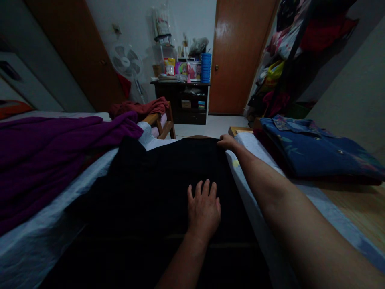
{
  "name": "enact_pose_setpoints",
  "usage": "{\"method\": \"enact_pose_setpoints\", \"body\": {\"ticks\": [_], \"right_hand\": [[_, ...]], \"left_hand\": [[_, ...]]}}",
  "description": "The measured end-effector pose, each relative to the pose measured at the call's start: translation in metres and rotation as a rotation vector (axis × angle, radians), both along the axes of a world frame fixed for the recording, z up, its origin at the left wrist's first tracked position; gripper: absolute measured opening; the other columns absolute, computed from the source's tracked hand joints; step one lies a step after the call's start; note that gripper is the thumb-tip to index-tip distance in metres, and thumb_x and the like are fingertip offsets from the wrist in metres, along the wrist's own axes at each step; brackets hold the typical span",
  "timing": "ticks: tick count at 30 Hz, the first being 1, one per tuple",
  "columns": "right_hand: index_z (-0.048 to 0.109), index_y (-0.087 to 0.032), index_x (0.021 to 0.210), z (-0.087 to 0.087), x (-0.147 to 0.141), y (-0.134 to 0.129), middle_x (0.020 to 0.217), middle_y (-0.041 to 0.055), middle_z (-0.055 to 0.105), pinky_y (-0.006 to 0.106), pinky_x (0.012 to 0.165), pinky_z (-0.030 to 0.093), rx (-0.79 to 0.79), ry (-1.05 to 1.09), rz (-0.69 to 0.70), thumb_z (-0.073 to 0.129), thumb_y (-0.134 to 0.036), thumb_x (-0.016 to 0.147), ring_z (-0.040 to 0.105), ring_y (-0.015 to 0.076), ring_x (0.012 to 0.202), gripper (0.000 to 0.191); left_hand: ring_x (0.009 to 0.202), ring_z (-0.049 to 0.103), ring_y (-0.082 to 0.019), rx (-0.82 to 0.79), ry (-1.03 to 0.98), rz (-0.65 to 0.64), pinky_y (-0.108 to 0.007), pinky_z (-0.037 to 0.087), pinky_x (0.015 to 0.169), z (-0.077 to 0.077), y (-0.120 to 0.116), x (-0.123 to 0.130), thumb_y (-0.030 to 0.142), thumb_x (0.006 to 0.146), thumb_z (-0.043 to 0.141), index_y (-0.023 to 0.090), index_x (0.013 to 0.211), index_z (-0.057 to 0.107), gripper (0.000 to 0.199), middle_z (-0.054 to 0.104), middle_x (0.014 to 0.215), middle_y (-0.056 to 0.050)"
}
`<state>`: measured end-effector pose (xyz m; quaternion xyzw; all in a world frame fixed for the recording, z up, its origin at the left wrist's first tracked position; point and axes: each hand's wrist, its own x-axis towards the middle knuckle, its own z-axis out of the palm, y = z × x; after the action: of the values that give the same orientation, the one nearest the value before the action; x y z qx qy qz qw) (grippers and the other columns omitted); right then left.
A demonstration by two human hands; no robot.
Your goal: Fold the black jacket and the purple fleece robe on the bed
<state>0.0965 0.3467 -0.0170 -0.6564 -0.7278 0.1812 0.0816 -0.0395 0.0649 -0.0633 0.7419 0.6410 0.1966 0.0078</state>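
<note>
Black garment reaches the bed's far edge. Left hand, fingers spread, lies flat on it; right hand seems to pinch its far right corner, probably keeping it smooth tbh.

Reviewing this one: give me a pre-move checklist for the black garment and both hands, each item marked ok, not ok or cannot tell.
1. Left hand on the black garment, fingers spread: ok.
2. Right hand at the garment's far right corner: ok.
3. Right fingers firmly gripping the cloth: cannot tell.
4. Garment free of creases: cannot tell; the cloth is too dark.
5. Garment's near edge distinguishable: not ok; lost in darkness at the bottom of the picture.
6. Folded denim shirt clear of the black garment: ok, off to the right beyond the right forearm.
</note>
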Motion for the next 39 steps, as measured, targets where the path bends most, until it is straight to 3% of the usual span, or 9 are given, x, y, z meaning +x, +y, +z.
{"method": "enact_pose_setpoints", "body": {"ticks": [6, 13, 17, 19, 23, 26, 31, 35, 39], "right_hand": [[0.068, -0.013, 0.097, -0.017, -0.004, -0.006, 0.093, 0.0104, 0.069, 0.023, 0.064, 0.044, 0.071, 0.079, -0.093, 0.058, -0.019, 0.074, 0.063, 0.02, 0.084, 0.026], [0.064, -0.014, 0.099, -0.019, 0.006, -0.01, 0.08, 0.0023, 0.066, 0.02, 0.057, 0.043, -0.029, 0.234, -0.078, 0.051, -0.02, 0.085, 0.058, 0.0111, 0.062, 0.02], [0.061, -0.015, 0.101, -0.017, 0.008, -0.007, 0.08, 0.0018, 0.065, 0.019, 0.057, 0.043, -0.017, 0.243, -0.09, 0.056, -0.016, 0.081, 0.057, 0.0112, 0.063, 0.021], [0.059, -0.016, 0.106, -0.019, 0.006, -0.006, 0.086, 0.0033, 0.066, 0.02, 0.059, 0.043, 0.013, 0.235, -0.1, 0.055, -0.012, 0.08, 0.058, 0.0127, 0.068, 0.027], [0.052, -0.018, 0.119, -0.029, -0.002, -0.012, 0.101, 0.0073, 0.067, 0.025, 0.069, 0.045, 0.089, 0.175, -0.133, 0.053, -0.01, 0.077, 0.062, 0.0187, 0.084, 0.043], [0.044, -0.018, 0.13, -0.037, -0.011, -0.023, 0.114, 0.0123, 0.064, 0.031, 0.08, 0.046, 0.135, 0.122, -0.17, 0.05, -0.012, 0.081, 0.061, 0.0241, 0.099, 0.05], [0.044, -0.015, 0.131, -0.038, -0.027, -0.047, 0.128, 0.0193, 0.052, 0.041, 0.093, 0.041, 0.36, -0.063, -0.265, 0.032, -0.013, 0.091, 0.049, 0.0286, 0.118, 0.042], [0.05, -0.013, 0.127, -0.037, -0.034, -0.072, 0.131, 0.0189, 0.05, 0.039, 0.098, 0.039, 0.484, -0.114, -0.156, 0.033, -0.01, 0.09, 0.048, 0.0268, 0.12, 0.041], [0.04, -0.007, 0.139, -0.048, -0.039, -0.096, 0.144, 0.018, 0.043, 0.035, 0.107, 0.032, 0.393, -0.091, 0.006, 0.032, -0.019, 0.095, 0.04, 0.024, 0.132, 0.047]], "left_hand": [[0.132, 0.04, -0.03, 0.016, 0.006, -0.003, -0.061, 0.02, 0.112, -0.001, 0.001, 0.0, 0.031, 0.091, 0.049, 0.026, 0.132, 0.052, 0.042, 0.052, 0.141, -0.007], [0.134, 0.039, -0.028, 0.02, -0.01, -0.031, -0.062, 0.02, 0.112, 0.001, 0.002, 0.0, 0.025, 0.091, 0.048, 0.027, 0.13, 0.053, 0.039, 0.052, 0.141, -0.006], [0.142, 0.027, -0.027, 0.039, 0.026, -0.115, -0.061, 0.018, 0.114, 0.002, 0.002, -0.001, 0.011, 0.088, 0.046, 0.032, 0.129, 0.054, 0.047, 0.041, 0.15, 0.0], [0.142, 0.027, -0.025, 0.021, 0.029, -0.157, -0.06, 0.016, 0.115, 0.001, 0.003, -0.001, 0.01, 0.088, 0.045, 0.033, 0.128, 0.055, 0.048, 0.044, 0.148, 0.001], [0.139, 0.033, -0.026, -0.026, -0.019, -0.157, -0.06, 0.015, 0.115, 0.001, 0.002, -0.001, 0.031, 0.096, 0.042, 0.031, 0.13, 0.054, 0.036, 0.052, 0.142, -0.001], [0.138, 0.034, -0.027, -0.027, -0.047, -0.156, -0.059, 0.014, 0.115, 0.002, 0.0, 0.0, 0.047, 0.095, 0.042, 0.028, 0.131, 0.053, 0.043, 0.05, 0.144, -0.002], [0.136, 0.036, -0.028, -0.012, -0.063, -0.153, -0.059, 0.014, 0.116, 0.001, -0.001, 0.001, 0.05, 0.092, 0.046, 0.026, 0.131, 0.055, 0.046, 0.051, 0.143, -0.003], [0.134, 0.04, -0.027, 0.026, -0.062, -0.141, -0.057, 0.019, 0.115, 0.0, 0.0, 0.001, 0.047, 0.093, 0.046, 0.025, 0.129, 0.056, 0.043, 0.054, 0.14, -0.004], [0.134, 0.042, -0.026, 0.035, -0.068, -0.038, -0.053, 0.023, 0.115, 0.0, 0.002, 0.002, 0.039, 0.094, 0.045, 0.019, 0.128, 0.056, 0.041, 0.055, 0.138, -0.009]]}}
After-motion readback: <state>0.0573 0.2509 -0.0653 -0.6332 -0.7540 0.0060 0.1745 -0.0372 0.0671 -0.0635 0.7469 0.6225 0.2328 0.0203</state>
